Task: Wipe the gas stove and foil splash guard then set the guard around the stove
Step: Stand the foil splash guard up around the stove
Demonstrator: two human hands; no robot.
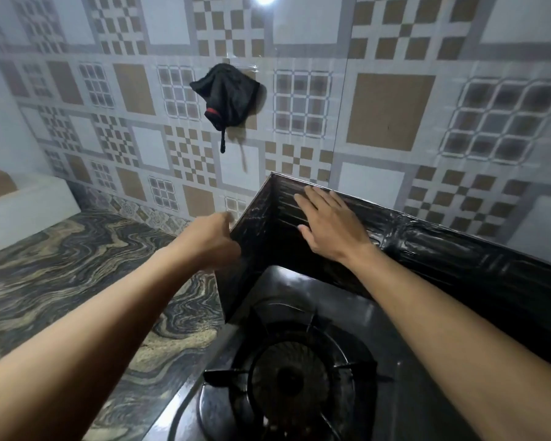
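The dark foil splash guard (442, 249) stands upright around the back and left side of the black gas stove (299, 370), folded at a corner near the tiled wall. My right hand (328, 224) lies flat with fingers spread against the inner face of the guard's back panel, near the corner. My left hand (217, 240) is at the outer edge of the guard's left panel, fingers curled around that edge. The stove's burner and pan support sit below the guard, between my forearms.
A marbled stone countertop (77, 281) stretches to the left of the stove. A black cloth (226, 97) hangs on the patterned tile wall above. A white block-shaped object (23, 208) rests at the far left of the counter.
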